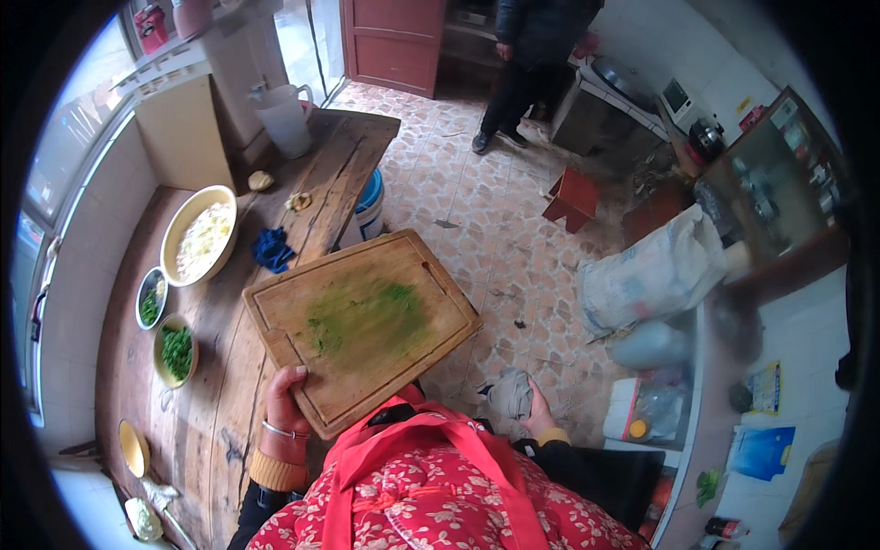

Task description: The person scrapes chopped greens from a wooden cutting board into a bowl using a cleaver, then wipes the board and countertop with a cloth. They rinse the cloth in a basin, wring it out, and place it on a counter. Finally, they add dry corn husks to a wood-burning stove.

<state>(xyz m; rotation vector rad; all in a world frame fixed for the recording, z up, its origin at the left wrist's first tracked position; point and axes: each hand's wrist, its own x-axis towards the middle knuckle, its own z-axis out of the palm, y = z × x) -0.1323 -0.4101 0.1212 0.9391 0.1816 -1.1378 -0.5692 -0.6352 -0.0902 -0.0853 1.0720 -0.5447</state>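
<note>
My left hand grips the lower left corner of a wooden cutting board, thumb on top. The board is tilted in front of me, partly over the table edge, with green stains and chopped bits on its surface. On the right, my right hand holds a crumpled grey cloth low over the floor. Left of the board, a bowl of chopped greens, a smaller bowl with greens and a pale chopped food, and a large yellow basin of pale shredded food stand on the wooden table.
A blue cloth and a plastic pitcher are on the table. Beyond its edge stands a bucket. A red stool, a large sack and a standing person are farther off. A small yellow bowl sits near left.
</note>
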